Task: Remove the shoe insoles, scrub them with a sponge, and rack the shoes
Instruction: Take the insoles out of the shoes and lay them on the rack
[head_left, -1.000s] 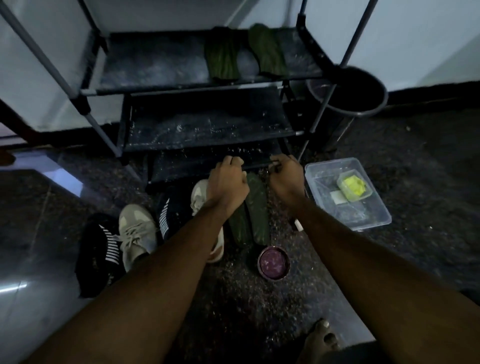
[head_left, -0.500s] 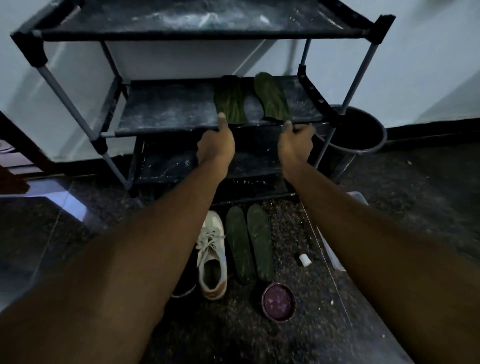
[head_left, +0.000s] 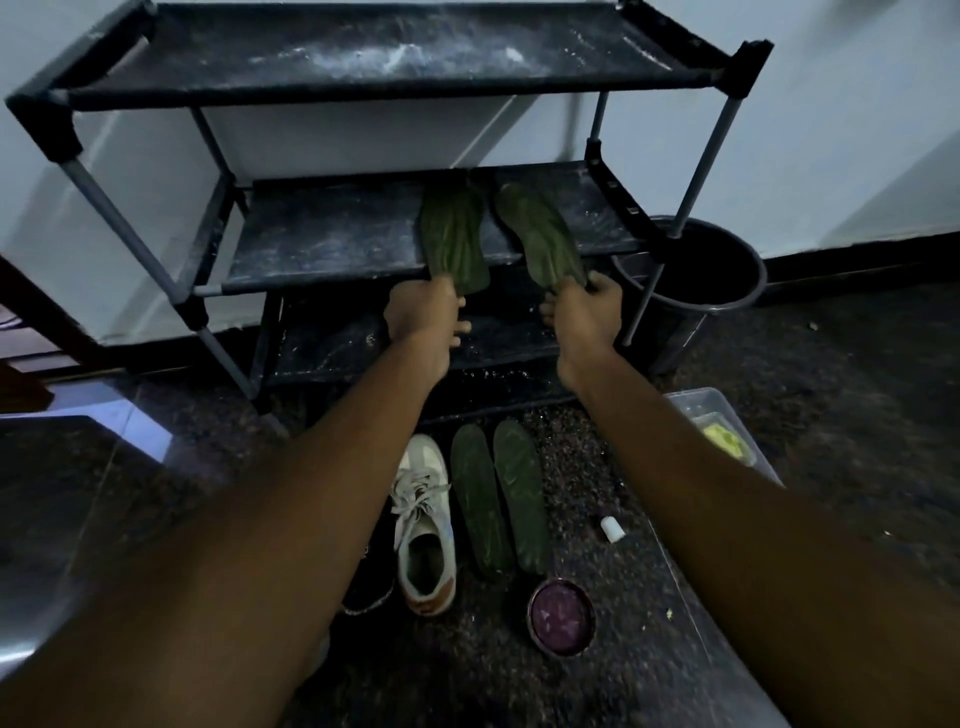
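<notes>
Two green insoles lie on the middle shelf of the black shoe rack (head_left: 322, 236). My left hand (head_left: 423, 312) grips the near end of the left insole (head_left: 453, 236). My right hand (head_left: 582, 312) grips the near end of the right insole (head_left: 537, 234). On the floor below lie two more green insoles (head_left: 480, 499) (head_left: 521, 493) side by side, next to a white sneaker (head_left: 426, 530). A yellow sponge (head_left: 724, 439) sits in a clear plastic tub (head_left: 691, 402) at the right, partly hidden by my right arm.
A black bucket (head_left: 727, 306) stands by the rack's right legs. A small round purple-filled tin (head_left: 561, 617) and a small white cap (head_left: 611, 529) lie on the speckled floor. A dark shoe (head_left: 366, 597) peeks out under my left arm.
Both hands rose from the floor insoles to the middle shelf. They now grip the near ends of the two insoles on the shelf. The camera tilted up.
</notes>
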